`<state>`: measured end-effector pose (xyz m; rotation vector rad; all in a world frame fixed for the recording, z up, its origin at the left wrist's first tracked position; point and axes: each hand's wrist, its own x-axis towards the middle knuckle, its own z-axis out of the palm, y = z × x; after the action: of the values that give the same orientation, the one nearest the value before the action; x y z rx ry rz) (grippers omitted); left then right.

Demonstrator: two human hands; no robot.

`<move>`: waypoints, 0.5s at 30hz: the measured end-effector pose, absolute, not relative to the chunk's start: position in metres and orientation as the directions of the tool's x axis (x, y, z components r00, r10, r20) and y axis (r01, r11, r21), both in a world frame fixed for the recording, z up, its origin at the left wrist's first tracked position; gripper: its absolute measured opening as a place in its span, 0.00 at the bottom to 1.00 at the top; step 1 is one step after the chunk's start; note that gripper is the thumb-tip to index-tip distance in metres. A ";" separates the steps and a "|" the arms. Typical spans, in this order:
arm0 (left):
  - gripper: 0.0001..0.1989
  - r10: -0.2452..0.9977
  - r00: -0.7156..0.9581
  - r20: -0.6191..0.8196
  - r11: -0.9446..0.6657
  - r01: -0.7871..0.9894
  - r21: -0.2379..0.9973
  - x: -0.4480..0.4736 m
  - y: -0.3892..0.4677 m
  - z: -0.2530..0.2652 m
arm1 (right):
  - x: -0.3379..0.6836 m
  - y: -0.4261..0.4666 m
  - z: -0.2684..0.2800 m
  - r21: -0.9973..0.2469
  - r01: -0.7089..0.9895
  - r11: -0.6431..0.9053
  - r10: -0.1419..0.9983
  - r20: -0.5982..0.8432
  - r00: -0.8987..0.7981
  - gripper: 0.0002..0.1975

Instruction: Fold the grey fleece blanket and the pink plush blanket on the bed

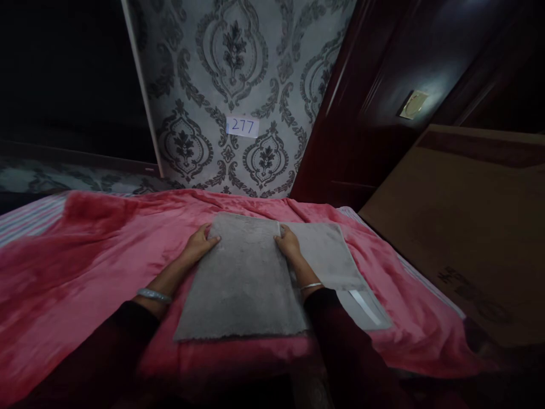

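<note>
A grey plush cloth (242,278), its near edge uneven, lies flat in front of me. My left hand (201,243) grips its far left edge, thumb on top and fingers underneath. At its far right edge, my right hand (288,241) pinches the fabric the same way. To the right, partly under my right forearm, spreads a second light grey cloth (326,244). A smooth grey flat piece with a white strip (367,308) shows at that cloth's near end. Whether these pieces are joined is hidden by my arm.
Under everything lies a pink fleece blanket (128,244) over a striped sheet (38,218). A large cardboard box (472,227) stands at the right. Behind are patterned wallpaper with a paper marked 277 (242,126), a dark screen (76,79) and a dark wooden door panel (340,125).
</note>
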<state>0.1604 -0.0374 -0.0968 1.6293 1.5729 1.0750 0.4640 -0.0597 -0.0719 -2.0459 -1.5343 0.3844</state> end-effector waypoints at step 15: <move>0.43 0.989 0.032 0.141 -0.144 0.334 0.932 0.163 -0.042 -0.105 | 0.455 -0.055 -0.073 -0.494 0.838 -0.231 0.919 0.171 0.354 0.30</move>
<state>0.1632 -0.0422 -0.1048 1.5751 1.3797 1.1293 0.4554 -0.0546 -0.0733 -2.1141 -1.5246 0.2117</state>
